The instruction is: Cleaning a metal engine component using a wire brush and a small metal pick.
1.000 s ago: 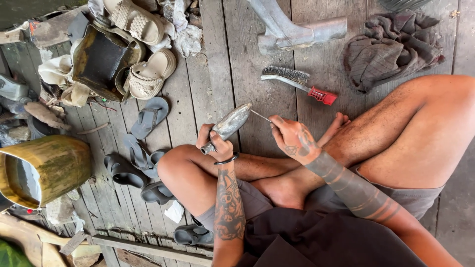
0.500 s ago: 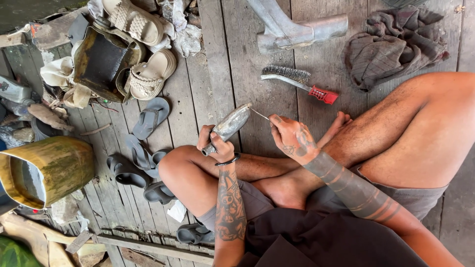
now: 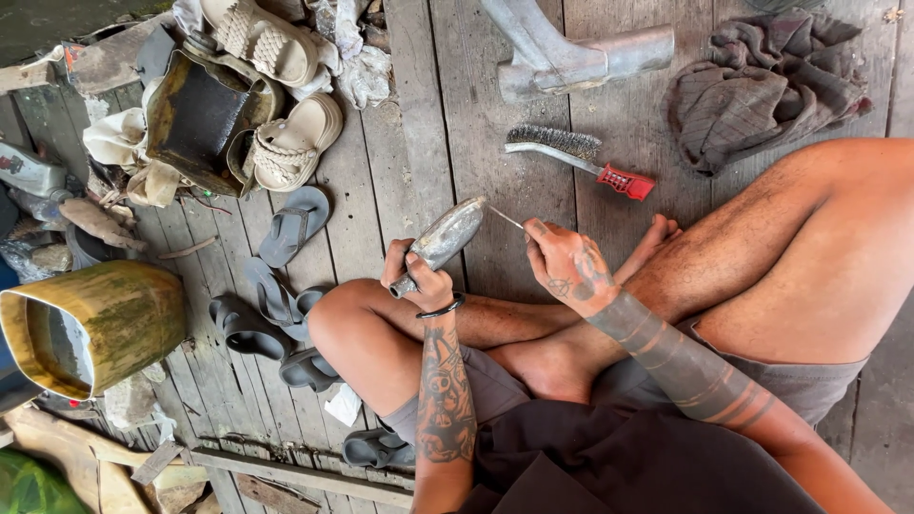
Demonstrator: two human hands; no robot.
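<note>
Sandals (image 3: 286, 157) and dark flip-flops (image 3: 276, 305) crowd the left edge of the plank floor (image 3: 428, 114). Nearer the middle, the left hand (image 3: 419, 276) has its fingers clenched around the narrow end of a grey metal spindle-shaped piece (image 3: 446, 240), held above the knee. It looks heavy, rigid and smooth, so the tapered end gives the surest hold. The right hand (image 3: 566, 262) pinches a thin wire-like tool (image 3: 506, 219) against its tip. A wire brush (image 3: 571, 152) lies beyond.
</note>
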